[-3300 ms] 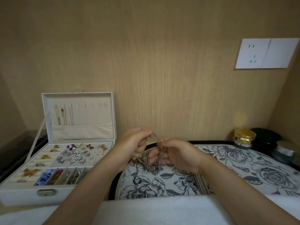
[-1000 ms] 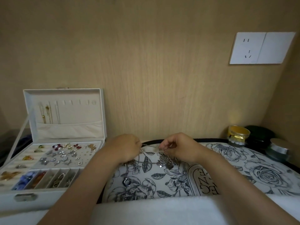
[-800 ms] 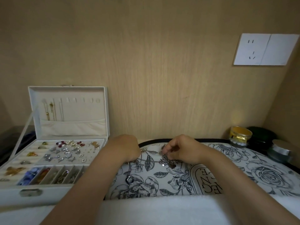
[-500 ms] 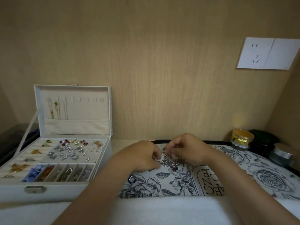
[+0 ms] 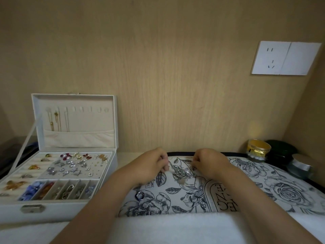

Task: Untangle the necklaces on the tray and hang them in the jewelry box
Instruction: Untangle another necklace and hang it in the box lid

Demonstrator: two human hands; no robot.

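Necklace tangle (image 5: pixel 181 172) too blurry to count; L hand (image 5: pixel 151 166), R hand (image 5: pixel 210 163) fingertips hidden.

Necklaces (image 5: pixel 181 172): silvery chains knotted in small heap, lying on tray toward its far edge, pendant poking out on near side. One thin strand runs up-left from heap into fingertips of left hand (image 5: pixel 152 166). Right hand (image 5: pixel 209 164) pinches at heap's right edge.
Tray (image 5: pixel 281 188): pale, dark floral print, black rim, lying flat.
Jewelry box (image 5: pixel 58 211): white, left of tray, lid standing open. Few thin gold chains (image 5: pixel 54 120) hang from leftmost hooks inside lid.
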